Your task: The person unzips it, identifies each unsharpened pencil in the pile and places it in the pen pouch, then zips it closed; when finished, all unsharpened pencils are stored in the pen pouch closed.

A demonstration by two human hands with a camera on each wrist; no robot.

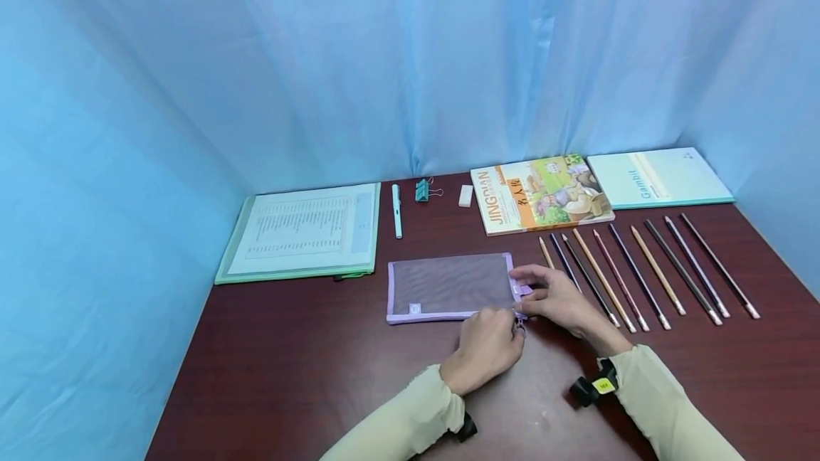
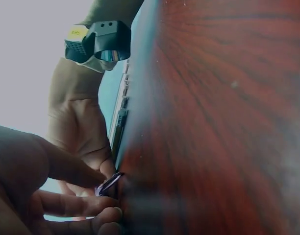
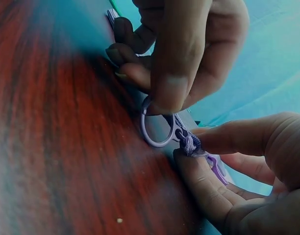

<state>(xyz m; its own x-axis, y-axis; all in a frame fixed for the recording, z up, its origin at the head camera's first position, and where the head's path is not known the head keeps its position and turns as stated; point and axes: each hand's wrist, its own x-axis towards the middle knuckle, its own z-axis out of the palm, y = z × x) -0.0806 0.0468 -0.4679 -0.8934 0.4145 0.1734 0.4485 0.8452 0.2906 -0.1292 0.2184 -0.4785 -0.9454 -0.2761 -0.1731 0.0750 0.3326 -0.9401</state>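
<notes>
A mesh zipper pouch with purple edging lies flat in the middle of the table, its zipper edge facing me. At its near right corner my left hand pinches the ring-shaped zipper pull between thumb and curled fingers. My right hand pinches that same corner of the pouch by the zipper's end, thumb and index finger on either side of the fabric, close to a purple side tab. In the left wrist view the ring shows edge-on between both hands. Whether the pouch holds anything cannot be seen clearly.
Several pencils lie in a slanted row at the right. Behind are a picture-covered book, a pale Gambit notebook, an eraser, teal binder clips and a light-blue pen. A green-edged document folder lies left.
</notes>
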